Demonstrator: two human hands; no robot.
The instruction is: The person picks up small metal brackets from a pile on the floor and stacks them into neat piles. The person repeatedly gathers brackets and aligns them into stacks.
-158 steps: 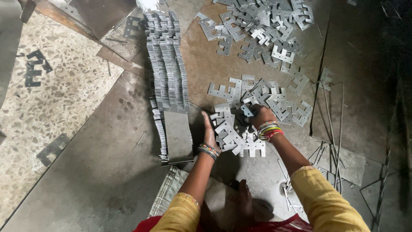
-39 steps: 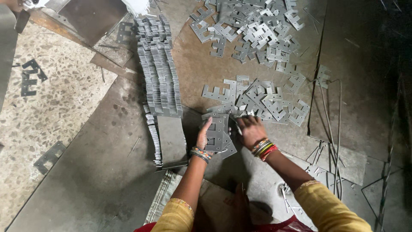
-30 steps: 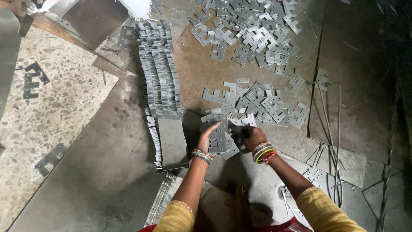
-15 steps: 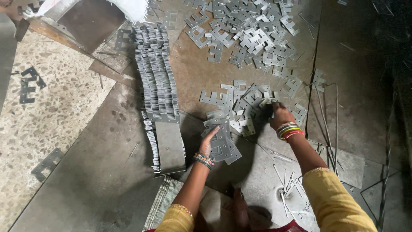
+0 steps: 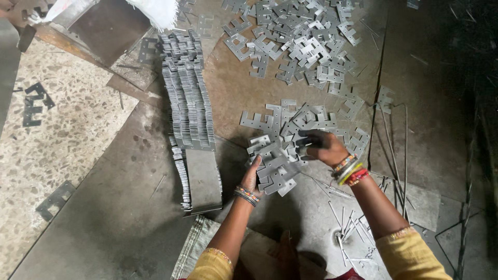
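Note:
My left hand [image 5: 252, 176] cups a loose stack of grey E-shaped metal plates [image 5: 275, 168] on the floor, palm against its left side. My right hand [image 5: 319, 148] grips one E-shaped plate [image 5: 306, 137] at the edge of a small pile of the same plates [image 5: 290, 122], just right of the stack. Both wrists wear coloured bangles and the sleeves are yellow.
A long row of stacked plates [image 5: 189, 98] runs along the left, ending in a flat metal sheet [image 5: 203, 179]. A larger scattered heap of plates [image 5: 301, 36] lies at the top. Thin metal rods [image 5: 399, 155] and strips lie right. A woven mat [image 5: 199, 249] is near my knees.
My right hand left the stack, reached right to the small pile, and has come back toward the stack with a plate. My left hand stayed on the stack.

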